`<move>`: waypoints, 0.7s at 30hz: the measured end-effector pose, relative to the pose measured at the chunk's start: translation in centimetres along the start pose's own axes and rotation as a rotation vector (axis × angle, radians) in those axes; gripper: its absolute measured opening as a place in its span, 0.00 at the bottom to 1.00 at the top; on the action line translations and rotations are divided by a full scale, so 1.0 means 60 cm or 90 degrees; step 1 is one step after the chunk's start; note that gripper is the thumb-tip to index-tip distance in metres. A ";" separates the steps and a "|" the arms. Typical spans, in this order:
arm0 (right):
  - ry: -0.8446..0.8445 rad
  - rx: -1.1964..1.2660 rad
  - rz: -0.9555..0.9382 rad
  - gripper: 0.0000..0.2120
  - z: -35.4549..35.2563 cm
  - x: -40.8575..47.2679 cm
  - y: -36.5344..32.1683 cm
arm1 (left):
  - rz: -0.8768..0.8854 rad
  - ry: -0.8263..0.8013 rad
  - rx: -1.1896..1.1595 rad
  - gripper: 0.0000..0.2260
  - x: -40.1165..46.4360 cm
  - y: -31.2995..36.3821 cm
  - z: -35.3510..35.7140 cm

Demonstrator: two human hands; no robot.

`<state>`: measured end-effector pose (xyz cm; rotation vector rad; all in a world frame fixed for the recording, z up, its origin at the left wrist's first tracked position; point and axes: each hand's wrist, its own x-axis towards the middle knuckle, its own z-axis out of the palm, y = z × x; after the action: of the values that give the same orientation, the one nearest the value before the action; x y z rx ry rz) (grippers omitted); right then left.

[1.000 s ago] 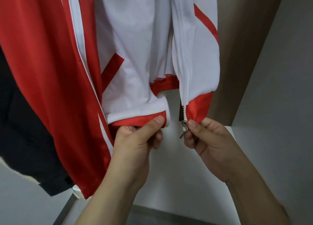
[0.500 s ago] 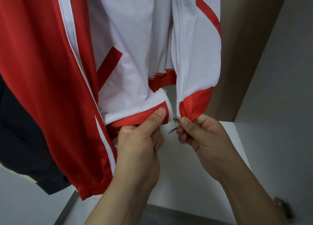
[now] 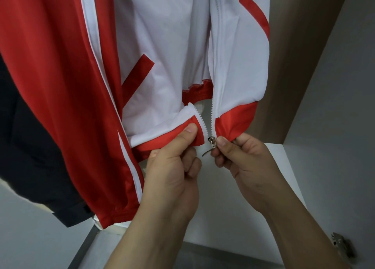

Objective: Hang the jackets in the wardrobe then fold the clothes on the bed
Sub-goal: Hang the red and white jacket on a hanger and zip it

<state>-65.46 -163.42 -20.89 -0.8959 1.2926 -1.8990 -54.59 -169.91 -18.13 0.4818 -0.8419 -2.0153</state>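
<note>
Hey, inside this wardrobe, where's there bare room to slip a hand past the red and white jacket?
Free: the pale back panel below the jacket hem, between both wrists, and the grey side wall on the right. Crowded: the left, where the red sleeve hangs against a dark garment, and the zipper slider between left hand and right hand.

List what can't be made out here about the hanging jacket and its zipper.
- Head view: the red and white jacket is cut off by the top edge, so hanger and rail are unseen.
- Whether the zipper slider is engaged is too small to tell.
- The left hand and right hand hide the hem corners.
</note>
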 end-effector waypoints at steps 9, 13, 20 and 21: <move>-0.002 0.016 -0.004 0.06 0.011 -0.004 -0.001 | 0.005 0.011 0.006 0.07 -0.003 0.006 0.001; 0.035 0.006 -0.006 0.09 0.016 -0.007 -0.002 | 0.054 0.021 0.114 0.11 -0.006 0.003 -0.003; 0.046 -0.011 -0.037 0.12 0.017 -0.011 -0.010 | 0.185 0.016 0.317 0.07 -0.012 -0.001 -0.011; 0.043 0.006 -0.044 0.10 0.017 -0.011 -0.011 | 0.189 0.007 0.334 0.08 -0.011 -0.001 -0.012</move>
<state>-64.36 -163.19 -20.12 -0.8892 1.3070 -2.0019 -53.80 -169.60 -18.67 0.6147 -1.3573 -1.5105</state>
